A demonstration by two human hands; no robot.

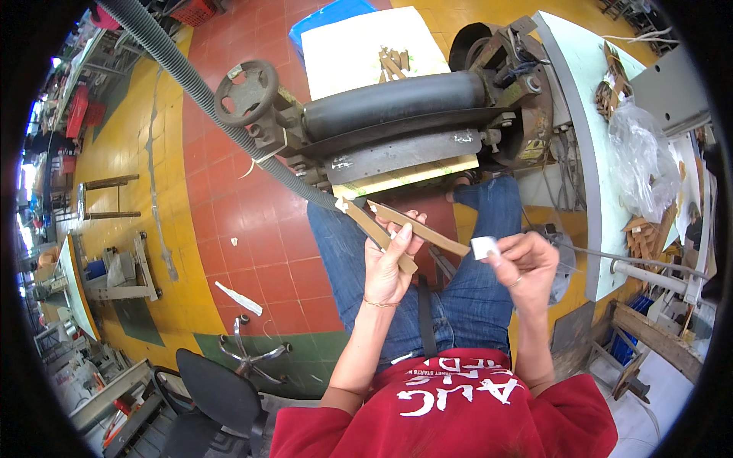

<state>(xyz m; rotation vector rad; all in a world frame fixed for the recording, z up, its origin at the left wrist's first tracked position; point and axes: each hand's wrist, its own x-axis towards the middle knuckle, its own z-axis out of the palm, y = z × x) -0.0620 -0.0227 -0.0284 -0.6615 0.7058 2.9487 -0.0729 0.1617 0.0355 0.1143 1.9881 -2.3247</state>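
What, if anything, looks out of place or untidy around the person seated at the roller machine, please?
Small white scraps lie loose on the red and yellow tiled floor beside the seated person. Otherwise nothing stands out: the left hand grips tan strips and the right hand pinches a white piece.

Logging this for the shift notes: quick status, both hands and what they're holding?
Left hand gripping two tan strips. Right hand pinching small white piece at one strip's end. Roller machine ahead, nothing blocking.

A clear plastic bag [644,164] sits crumpled on the right bench – shiny (contents unclear).
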